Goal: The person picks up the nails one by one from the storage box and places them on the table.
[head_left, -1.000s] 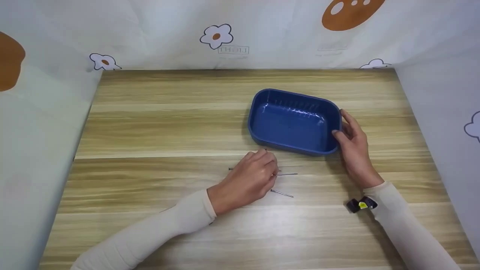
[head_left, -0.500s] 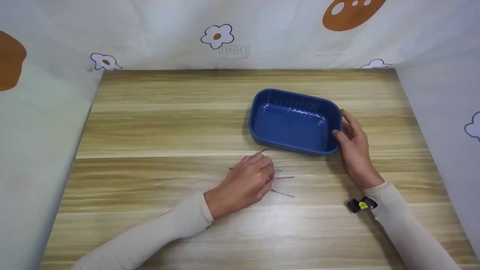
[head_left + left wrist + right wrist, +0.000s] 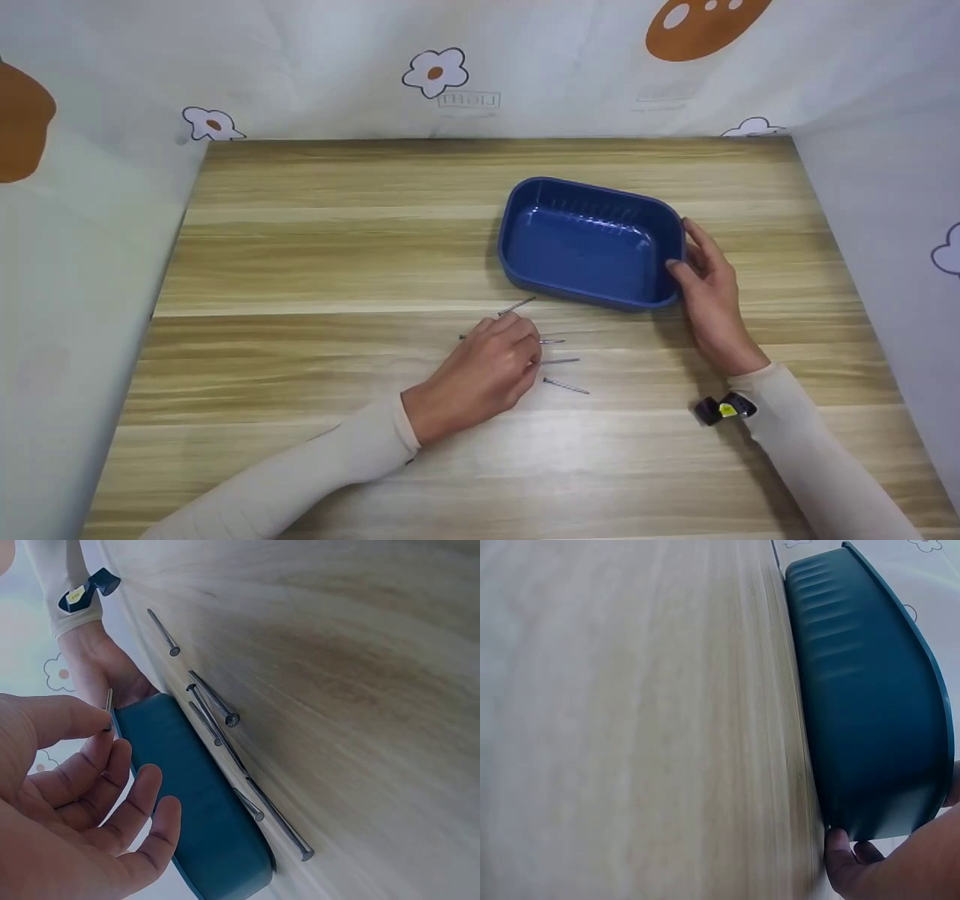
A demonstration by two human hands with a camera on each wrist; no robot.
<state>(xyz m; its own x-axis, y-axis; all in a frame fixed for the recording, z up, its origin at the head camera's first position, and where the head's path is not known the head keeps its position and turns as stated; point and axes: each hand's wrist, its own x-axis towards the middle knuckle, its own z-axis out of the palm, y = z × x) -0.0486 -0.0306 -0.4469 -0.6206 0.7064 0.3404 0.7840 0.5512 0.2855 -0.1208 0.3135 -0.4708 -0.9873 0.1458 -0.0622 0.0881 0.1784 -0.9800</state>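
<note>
A dark blue plastic tray [image 3: 592,240] sits right of the table's centre, with nothing in it. My right hand [image 3: 686,262] grips its right rim, thumb on the near corner; the right wrist view shows that thumb [image 3: 844,859] under the tray's wall [image 3: 862,690]. Several thin metal nails [image 3: 566,386] lie scattered on the wood just in front of the tray. My left hand [image 3: 534,352] is low over them and pinches one nail [image 3: 109,701] between thumb and forefinger. Its other fingers are loosely curled. More nails [image 3: 217,701] lie beside the tray [image 3: 202,802].
The wooden table [image 3: 337,247] is walled on three sides by a white cloth with flower prints [image 3: 435,73]. A small dark tag with a yellow spot [image 3: 724,409] hangs at my right wrist.
My left hand has drawn back slightly toward me and to the left, dragging the pinched nail with it. A nail near the tray is now uncovered. The right hand and tray stayed put.
</note>
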